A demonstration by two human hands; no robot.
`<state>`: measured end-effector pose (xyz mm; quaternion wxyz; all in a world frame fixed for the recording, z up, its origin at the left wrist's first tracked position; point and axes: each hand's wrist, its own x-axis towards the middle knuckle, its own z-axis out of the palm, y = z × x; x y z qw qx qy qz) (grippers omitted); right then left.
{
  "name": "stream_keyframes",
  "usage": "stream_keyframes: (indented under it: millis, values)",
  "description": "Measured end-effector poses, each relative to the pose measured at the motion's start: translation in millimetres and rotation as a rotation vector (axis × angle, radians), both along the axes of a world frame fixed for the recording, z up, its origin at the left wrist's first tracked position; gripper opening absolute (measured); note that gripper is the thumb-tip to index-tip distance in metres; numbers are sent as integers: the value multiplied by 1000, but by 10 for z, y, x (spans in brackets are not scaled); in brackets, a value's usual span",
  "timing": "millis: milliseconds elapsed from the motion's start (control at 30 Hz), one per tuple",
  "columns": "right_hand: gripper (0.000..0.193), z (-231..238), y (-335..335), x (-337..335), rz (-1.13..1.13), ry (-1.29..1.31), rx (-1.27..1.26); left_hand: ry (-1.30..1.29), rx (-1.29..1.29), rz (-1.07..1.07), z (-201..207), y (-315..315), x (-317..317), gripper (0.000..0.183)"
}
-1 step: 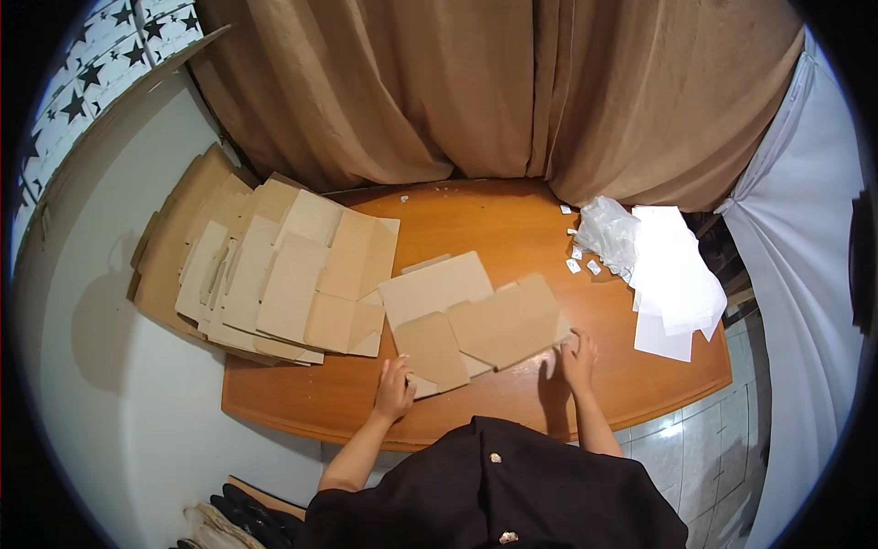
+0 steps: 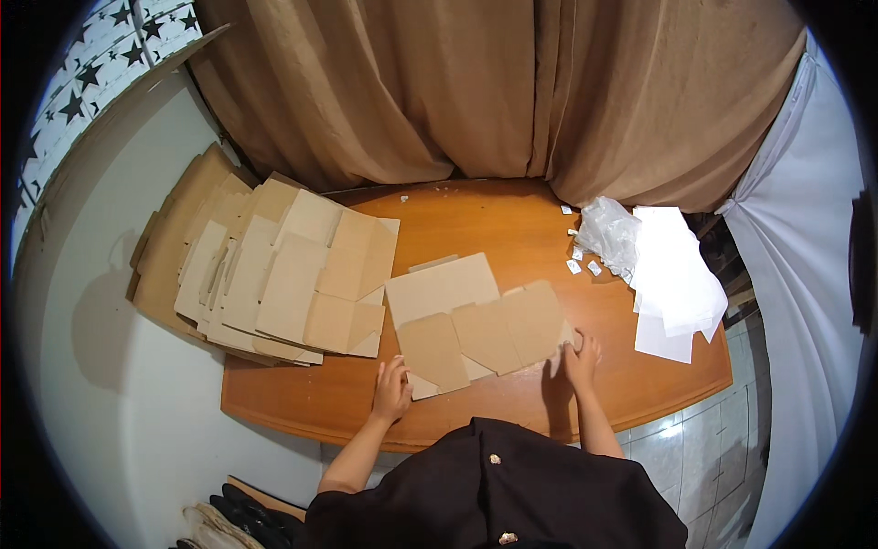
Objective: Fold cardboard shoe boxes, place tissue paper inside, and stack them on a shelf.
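A flattened cardboard box (image 2: 444,291) lies partly folded at the middle of the table, its creased panels and flaps spread out. At its lower left corner is my left hand (image 2: 391,392), fingers curled against the edge. My right hand (image 2: 581,361) pinches a small flap at the right end, with thumb and fingertips closed on it. Left of this piece leans a stack of flattened cardboard boxes (image 2: 293,261), overlapping one another.
The wooden table (image 2: 494,210) has a curved front edge. On its right are a crumpled clear plastic bag (image 2: 608,236), white paper sheets (image 2: 672,274) and several small white packets (image 2: 574,266). A brown curtain (image 2: 384,91) hangs behind, with a white cloth (image 2: 796,229) at the right.
The cardboard box has shifted slightly to the right. Its right-hand panel now lies at a different angle, showing a crease. Both hands stay at nearly the same places.
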<state>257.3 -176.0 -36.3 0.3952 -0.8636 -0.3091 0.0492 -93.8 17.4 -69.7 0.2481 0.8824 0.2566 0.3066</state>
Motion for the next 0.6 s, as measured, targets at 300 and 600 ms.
stream_keyframes:
  millis: [300,600]
  values:
    - [58,-327,118,275,-214,211,-402,410,-473,530,-75,-16,343,53]
    - [43,-389,22,296,-218,481,-2,212,-653,606,36,-2,454,48]
